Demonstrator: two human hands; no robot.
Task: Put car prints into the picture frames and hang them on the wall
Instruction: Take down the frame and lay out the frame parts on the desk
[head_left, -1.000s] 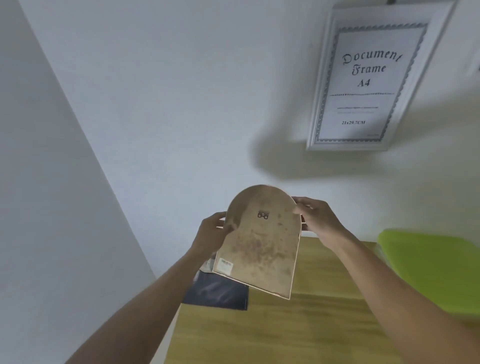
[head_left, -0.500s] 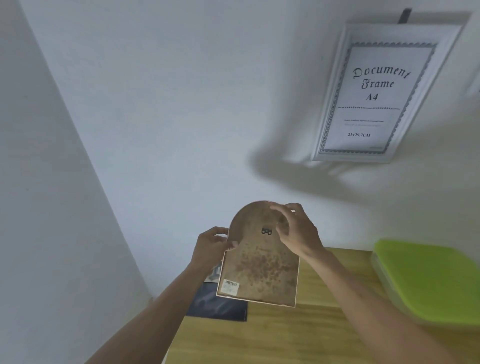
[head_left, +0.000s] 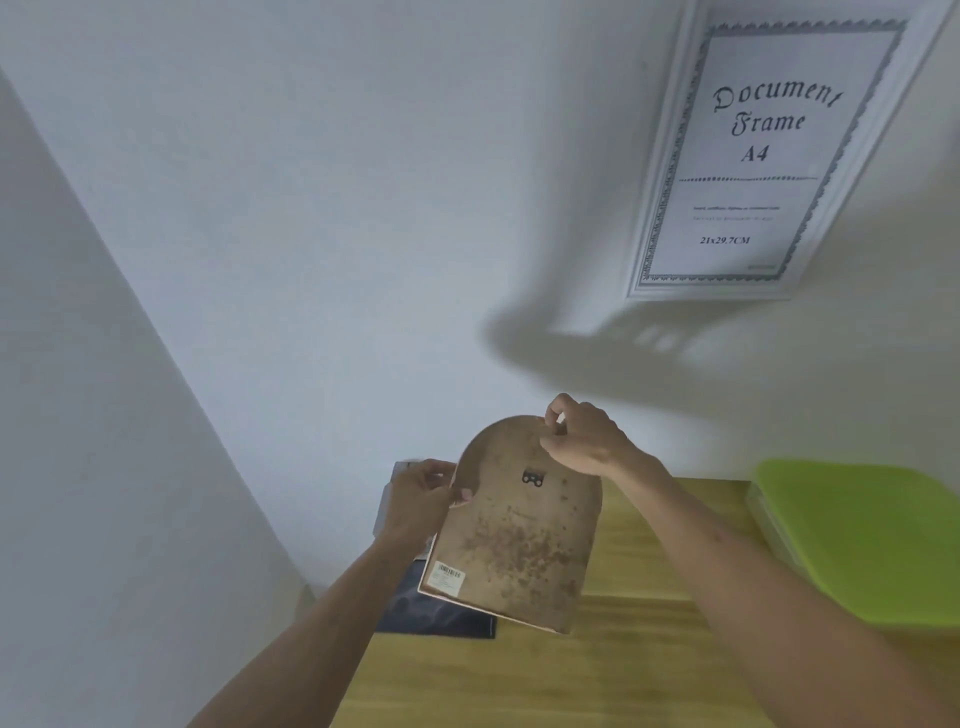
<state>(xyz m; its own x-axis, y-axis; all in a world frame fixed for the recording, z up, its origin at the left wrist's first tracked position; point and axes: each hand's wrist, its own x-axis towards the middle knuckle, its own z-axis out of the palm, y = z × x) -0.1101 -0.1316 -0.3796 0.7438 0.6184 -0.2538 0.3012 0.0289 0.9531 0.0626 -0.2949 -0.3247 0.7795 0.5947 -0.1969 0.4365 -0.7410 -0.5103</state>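
Frame (head_left: 511, 540) with the arched top sits back-out above the desk (head_left: 649, 561), left hand (head_left: 418, 501) pinching its 9 o'clock edge, right hand (head_left: 584, 441) gripping 12 o'clock; looks light, stiff, probably fragile, so hold the edges.

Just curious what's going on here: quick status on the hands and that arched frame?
Both hands, left and right, grip arched frame, back showing. White document frame already on wall. Nothing blocking.

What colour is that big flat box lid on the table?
The box lid is bright lime green, seen in the head view.
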